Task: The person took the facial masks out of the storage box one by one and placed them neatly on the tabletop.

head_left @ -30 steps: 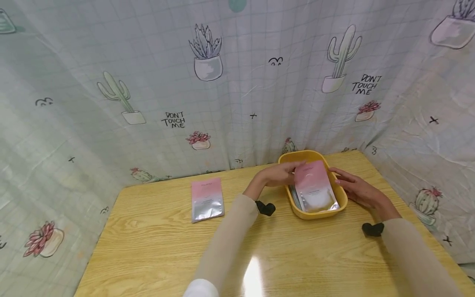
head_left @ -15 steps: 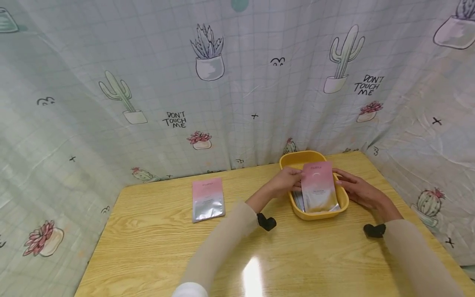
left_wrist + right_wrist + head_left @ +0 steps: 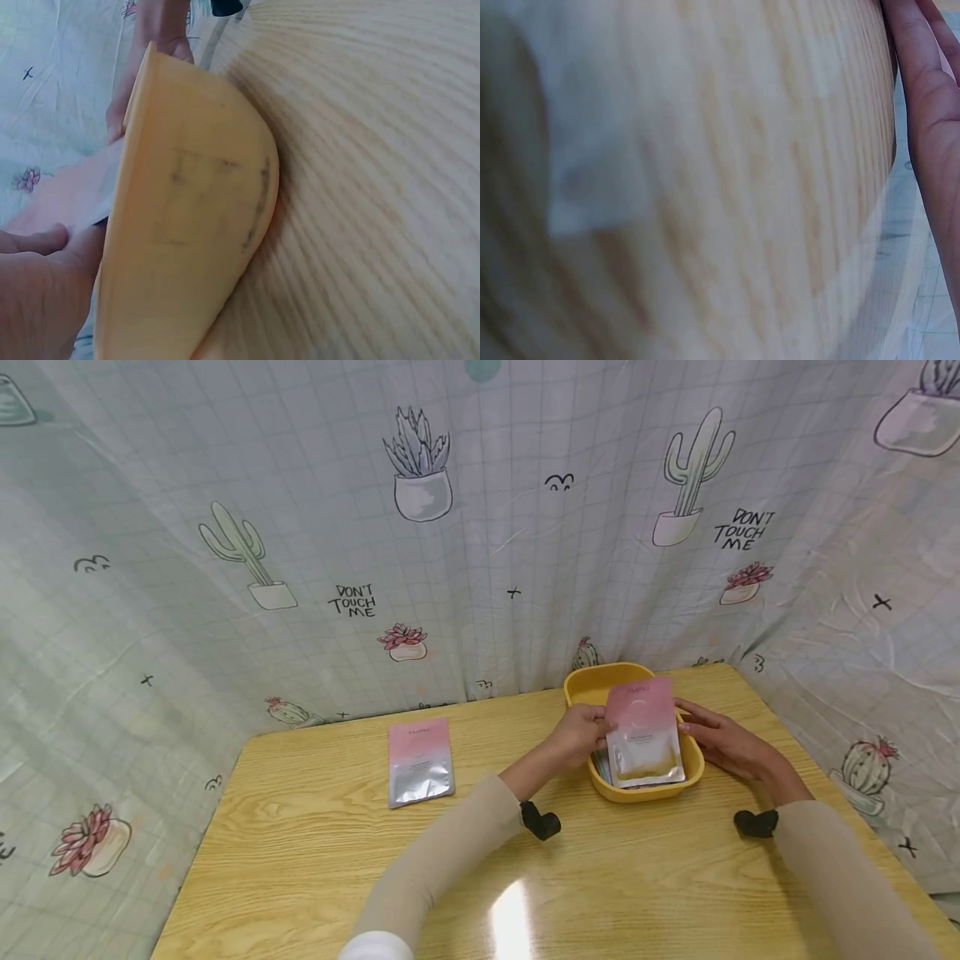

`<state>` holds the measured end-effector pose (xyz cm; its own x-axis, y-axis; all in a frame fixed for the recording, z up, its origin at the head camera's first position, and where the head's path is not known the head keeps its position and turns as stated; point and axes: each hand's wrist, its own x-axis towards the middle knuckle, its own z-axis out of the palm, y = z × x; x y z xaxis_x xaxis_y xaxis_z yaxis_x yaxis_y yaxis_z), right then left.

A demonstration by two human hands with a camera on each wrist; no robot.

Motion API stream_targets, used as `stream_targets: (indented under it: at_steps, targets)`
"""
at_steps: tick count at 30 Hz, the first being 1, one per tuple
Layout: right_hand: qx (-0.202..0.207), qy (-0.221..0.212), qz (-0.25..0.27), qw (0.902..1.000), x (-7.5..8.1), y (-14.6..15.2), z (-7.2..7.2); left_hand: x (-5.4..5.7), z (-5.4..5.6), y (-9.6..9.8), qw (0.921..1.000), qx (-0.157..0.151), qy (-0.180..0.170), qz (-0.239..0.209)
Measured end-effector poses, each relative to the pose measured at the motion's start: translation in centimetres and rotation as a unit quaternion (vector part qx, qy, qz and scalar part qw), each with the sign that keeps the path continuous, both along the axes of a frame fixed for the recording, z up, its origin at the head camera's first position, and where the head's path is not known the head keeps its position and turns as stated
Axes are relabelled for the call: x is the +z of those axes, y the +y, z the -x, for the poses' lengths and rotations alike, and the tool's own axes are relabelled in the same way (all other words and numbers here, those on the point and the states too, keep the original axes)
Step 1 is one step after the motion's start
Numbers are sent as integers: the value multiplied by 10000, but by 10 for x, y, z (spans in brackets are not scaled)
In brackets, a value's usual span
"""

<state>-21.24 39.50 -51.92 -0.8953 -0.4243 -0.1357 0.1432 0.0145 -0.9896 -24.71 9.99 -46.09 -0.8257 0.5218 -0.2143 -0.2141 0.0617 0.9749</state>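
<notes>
Rounded yellow plastic tub [image 3: 637, 795], flat shiny packets [image 3: 602, 766] inside.
Left hand [image 3: 576, 735] pinches a pink-and-silver foil sachet [image 3: 643, 731] over them; right hand [image 3: 731, 750] touches the tub, fingers loose.

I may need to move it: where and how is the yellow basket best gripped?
Probably grip the yellow basket by its rim, at the two long sides, coming from left and right together: its walls widen upward to that rim.

Lone packet [image 3: 421, 763] on the table [image 3: 300, 860] left of the basin [image 3: 600, 682], second packet [image 3: 642, 731] at the basin's mouth, curtain [image 3: 480, 543] behind.
</notes>
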Motion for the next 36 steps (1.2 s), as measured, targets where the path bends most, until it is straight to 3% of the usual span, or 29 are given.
stream_targets:
  at_steps: [3,11,19,24,36]
  targets:
    - [-20,8,38,10000,-1,0,0,3,3,-5,9998,72,29,-165]
    - [165,119,203,9996,-1,2,1,16,13,-20,9949,219,-318,-933]
    - [287,171,245,9991,0,2,2,24,26,-40,9920,497,-484,-1059]
    - [309,122,315,9990,0,2,1,27,32,-53,9906,510,-524,-1156]
    - [256,42,243,9994,0,2,3,27,36,-85,9878,657,-467,-1333]
